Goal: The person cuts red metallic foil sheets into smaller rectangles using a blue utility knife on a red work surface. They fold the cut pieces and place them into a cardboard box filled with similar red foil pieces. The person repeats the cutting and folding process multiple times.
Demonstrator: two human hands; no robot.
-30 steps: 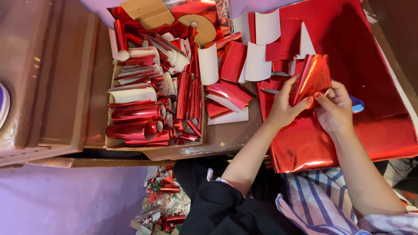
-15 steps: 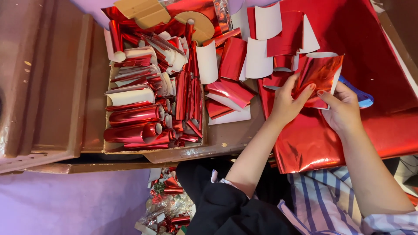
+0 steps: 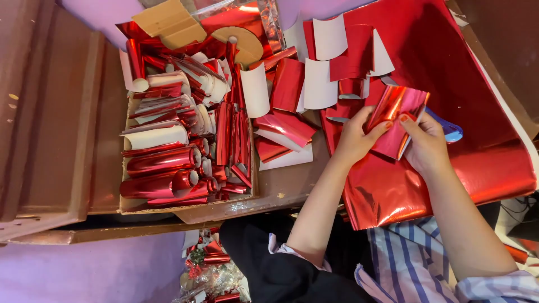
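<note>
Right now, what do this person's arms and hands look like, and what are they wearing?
Both forearms are bare, sleeves pushed up near the elbows. The striped sleeve is white with blue lines. The left hand and right hand wear no gloves; the nails are painted orange-red.

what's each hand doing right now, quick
left hand: closed on the red foil piece
right hand: closed on the same foil piece

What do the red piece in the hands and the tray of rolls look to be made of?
Red piece: thin foil-faced paper, by its mirror-like glare, soft creases and white backing at the edge. Tray: probably brown cardboard, matte, with a thin raw edge. Rolls: the same glossy red foil, white inside.
</note>
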